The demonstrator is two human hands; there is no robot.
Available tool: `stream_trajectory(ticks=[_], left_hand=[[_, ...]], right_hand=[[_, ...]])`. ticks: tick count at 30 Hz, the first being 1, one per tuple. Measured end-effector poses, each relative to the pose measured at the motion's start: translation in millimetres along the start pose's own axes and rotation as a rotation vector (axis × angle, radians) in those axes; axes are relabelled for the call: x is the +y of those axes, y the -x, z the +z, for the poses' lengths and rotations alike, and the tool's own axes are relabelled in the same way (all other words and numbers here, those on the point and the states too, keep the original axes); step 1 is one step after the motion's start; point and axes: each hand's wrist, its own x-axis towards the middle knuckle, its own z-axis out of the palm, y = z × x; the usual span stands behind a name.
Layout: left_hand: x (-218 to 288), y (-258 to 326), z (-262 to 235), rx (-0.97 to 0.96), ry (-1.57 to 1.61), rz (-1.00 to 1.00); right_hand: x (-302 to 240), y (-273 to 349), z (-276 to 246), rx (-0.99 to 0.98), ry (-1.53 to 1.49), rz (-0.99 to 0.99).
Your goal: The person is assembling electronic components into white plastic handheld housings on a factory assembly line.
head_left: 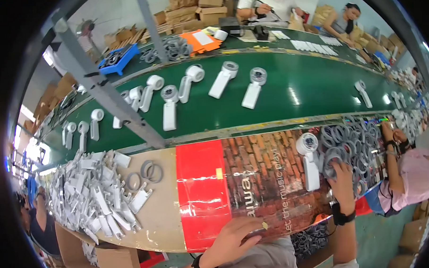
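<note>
My right hand (341, 179) reaches into a heap of grey plastic rings (352, 141) at the right of the bench, its fingers closed round a grey ring (332, 157). Just left of it lies a white handheld fan (311, 170), its round head pointing away from me. My left hand (234, 239) is curled low at the bench's front edge. Under its fingers shows the edge of a dark grey curved piece (255, 233), mostly hidden by the hand. A yellowish wrap sits on one fingertip.
A green conveyor belt (288, 91) carries several white fans. White plastic parts (98, 190) are heaped at left, beside loose grey rings (152, 171). A grey metal post (104, 86) rises at left. Co-workers sit across and at right; a box of rings (313, 241) stands below.
</note>
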Motion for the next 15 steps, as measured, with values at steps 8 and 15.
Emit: stream_trajectory(ticks=[8,15], left_hand=[[23.4,-24.3,13.5,-0.001,0.068,0.054],[17.4,-32.0,37.4,-0.038,0.178,-0.108]], right_hand=[[-16.7,-20.4,-4.1,0.131,-0.175,-0.023],[-93.7,3.5,-10.1,-0.079,-0.160,0.122]])
